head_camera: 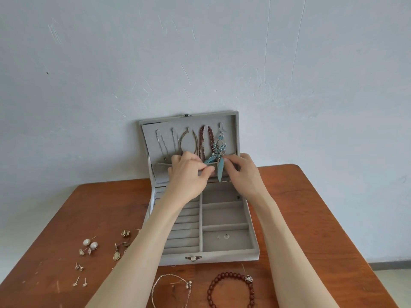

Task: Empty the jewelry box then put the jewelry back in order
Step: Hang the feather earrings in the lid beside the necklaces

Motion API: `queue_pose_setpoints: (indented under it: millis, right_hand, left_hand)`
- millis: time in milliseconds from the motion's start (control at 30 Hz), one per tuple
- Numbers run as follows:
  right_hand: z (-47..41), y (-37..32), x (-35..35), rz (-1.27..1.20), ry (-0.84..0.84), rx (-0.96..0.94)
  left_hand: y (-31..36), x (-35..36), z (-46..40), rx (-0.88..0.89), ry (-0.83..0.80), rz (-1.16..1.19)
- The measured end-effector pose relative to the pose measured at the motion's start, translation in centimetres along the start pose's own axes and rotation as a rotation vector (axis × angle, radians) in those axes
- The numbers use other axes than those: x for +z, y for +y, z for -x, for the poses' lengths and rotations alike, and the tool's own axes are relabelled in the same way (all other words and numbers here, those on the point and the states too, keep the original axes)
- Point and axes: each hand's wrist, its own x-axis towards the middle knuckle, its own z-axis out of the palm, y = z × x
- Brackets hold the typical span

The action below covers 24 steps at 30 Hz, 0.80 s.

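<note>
Nearest me: dark red round-bead bracelet and thin silver chain bracelet on brown wooden counter, earrings scattered left. Grey velvet jewelry box open, tray nearly bare. Left hand fingers pinch lid pocket's edge; right hand fingers pinch by blue feather pendant necklace hanging from lid hook. I judge necklace light, limp, tangle-prone, feathers fragile: lift by chain near hook.
</note>
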Motion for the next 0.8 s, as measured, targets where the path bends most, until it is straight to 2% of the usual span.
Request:
queue_pose_setpoints:
  millis: [300, 533, 633, 733, 800]
  right_hand:
    - [-0.20, 0.28, 0.06, -0.045, -0.007, -0.006]
    - [-0.06, 0.07, -0.19, -0.097, -0.035, -0.014]
    - [-0.10, 0.14, -0.28, -0.111, -0.032, -0.012]
    - [-0.06, 0.17, -0.24, -0.113, -0.027, -0.013]
    - [-0.01, 0.12, -0.29, -0.114, -0.028, -0.013]
  left_hand:
    - [0.87, 0.22, 0.52, -0.073, -0.123, 0.119]
    - [0.74, -0.06, 0.78, -0.105, -0.147, 0.252]
    - [0.75, -0.30, 0.82, -0.086, -0.172, 0.235]
    - [0.73, -0.12, 0.76, -0.074, -0.108, 0.169]
    - [0.42, 0.09, 0.66, -0.072, -0.004, 0.119]
